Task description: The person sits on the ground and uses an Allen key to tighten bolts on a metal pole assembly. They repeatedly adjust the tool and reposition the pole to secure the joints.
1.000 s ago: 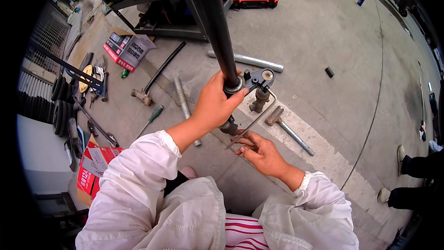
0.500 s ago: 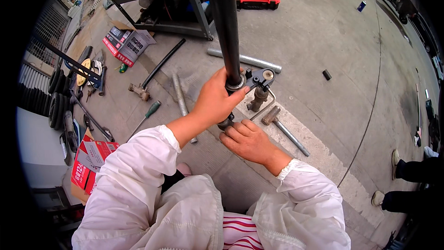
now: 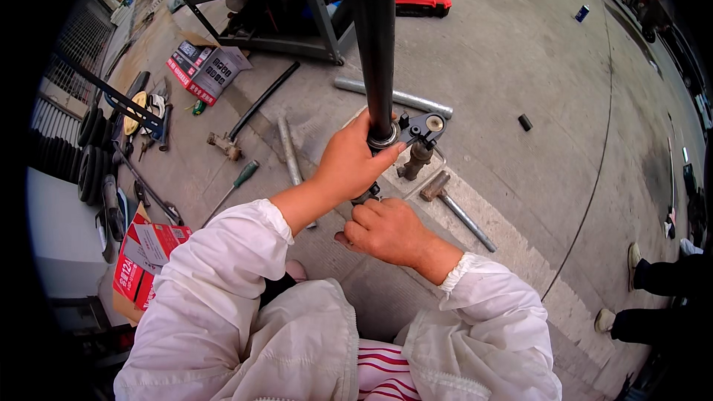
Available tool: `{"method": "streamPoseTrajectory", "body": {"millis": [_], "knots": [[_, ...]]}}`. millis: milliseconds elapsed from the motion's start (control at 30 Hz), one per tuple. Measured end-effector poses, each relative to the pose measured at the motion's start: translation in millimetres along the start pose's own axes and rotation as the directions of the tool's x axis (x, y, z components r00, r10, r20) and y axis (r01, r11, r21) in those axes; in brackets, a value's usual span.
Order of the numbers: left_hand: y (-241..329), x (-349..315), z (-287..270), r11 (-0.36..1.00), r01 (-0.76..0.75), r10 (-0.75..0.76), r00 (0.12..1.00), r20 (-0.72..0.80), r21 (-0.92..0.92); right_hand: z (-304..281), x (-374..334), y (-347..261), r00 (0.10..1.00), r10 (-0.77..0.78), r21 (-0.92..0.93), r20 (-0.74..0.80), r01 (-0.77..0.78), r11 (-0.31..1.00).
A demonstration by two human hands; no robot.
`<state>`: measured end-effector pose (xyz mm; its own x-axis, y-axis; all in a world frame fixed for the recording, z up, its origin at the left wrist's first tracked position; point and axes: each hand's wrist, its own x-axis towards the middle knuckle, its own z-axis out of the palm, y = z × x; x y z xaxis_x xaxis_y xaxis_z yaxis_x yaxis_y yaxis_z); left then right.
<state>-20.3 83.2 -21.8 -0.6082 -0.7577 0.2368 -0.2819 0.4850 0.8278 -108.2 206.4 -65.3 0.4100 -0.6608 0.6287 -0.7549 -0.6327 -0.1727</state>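
Observation:
A long black tube [image 3: 373, 44] stands nearly upright before me, a shiny metal ring [image 3: 382, 138] around its lower end. My left hand [image 3: 352, 157] is wrapped round it at this ring. From there a dark metal bracket with round holes [image 3: 425, 128] sticks out to the right, above a worn stubby metal piece [image 3: 416, 161]. Lower down, my right hand [image 3: 394, 232] is closed at the bracket's near end [image 3: 367, 194], fingers curled under; what they pinch, if anything, is hidden. A hammer [image 3: 459, 212] with a metal handle lies right of my hands.
Left on the concrete lie a bare metal pipe [image 3: 288, 150], a green-handled screwdriver [image 3: 236, 186] and a black tube with a rusty end [image 3: 258, 108]. A silver pipe [image 3: 397, 96] lies beyond, near a metal bench [image 3: 312, 11]. A person's legs [image 3: 653, 275] show at right.
The black tube's upper part has shifted slightly right. My right hand has turned and curled, its fingers drawing under and its thumb now showing at left. The left hand keeps its grip.

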Motion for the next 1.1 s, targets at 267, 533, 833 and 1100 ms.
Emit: {"method": "streamPoseTrajectory", "body": {"millis": [267,533,833,1100], "knots": [[-2.0,0.4,-2.4,1.0,0.026,-0.025,0.999,0.023,-0.015,-45.4,42.1,6.6,0.959,-0.07,0.025,-0.273,0.079,0.997],[-6.3,1.5,-4.7,0.999,-0.011,0.011,1.0,-0.003,-0.042,-49.5,41.6,7.2,0.983,0.133,0.205,-0.125,-0.106,0.973],[-2.6,-1.2,-4.1,1.0,0.021,-0.021,1.0,0.011,-0.012,-48.6,17.2,11.4,0.988,0.15,0.015,0.031,-0.151,0.988],[-1.4,-1.3,-3.2,0.998,0.048,-0.047,0.999,0.012,-0.043,-83.5,22.3,31.1,0.666,0.562,0.553,-0.491,-0.26,0.792]]}}
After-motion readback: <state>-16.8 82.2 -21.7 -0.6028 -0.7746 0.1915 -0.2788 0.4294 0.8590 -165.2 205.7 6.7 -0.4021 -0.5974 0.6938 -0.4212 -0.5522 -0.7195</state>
